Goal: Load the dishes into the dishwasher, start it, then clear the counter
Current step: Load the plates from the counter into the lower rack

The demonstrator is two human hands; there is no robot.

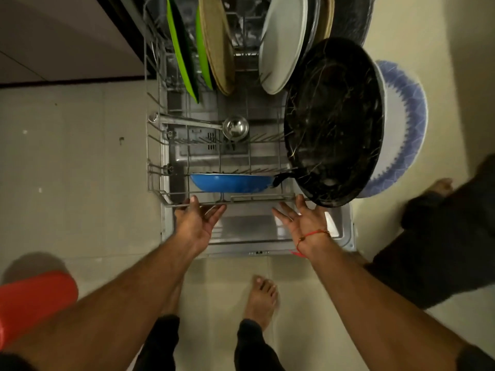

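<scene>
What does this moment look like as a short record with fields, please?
place: open dishwasher, lower rack pulled out over the door
rack front: blue pan on its side
rack middle: steel ladle lying flat
rack back: green plates, tan plate, white plate standing on edge
rack right: large black marbled plate, blue patterned plate behind it
left hand: open, fingers at the rack's front rail
right hand: open, fingers spread, at the front rail
stage: rack loaded, not yet pushed in

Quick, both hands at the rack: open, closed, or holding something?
Left hand: open, fingers at the front rail of the lower rack, holding nothing.
Right hand: open, fingers spread by the rail, holding nothing.
</scene>
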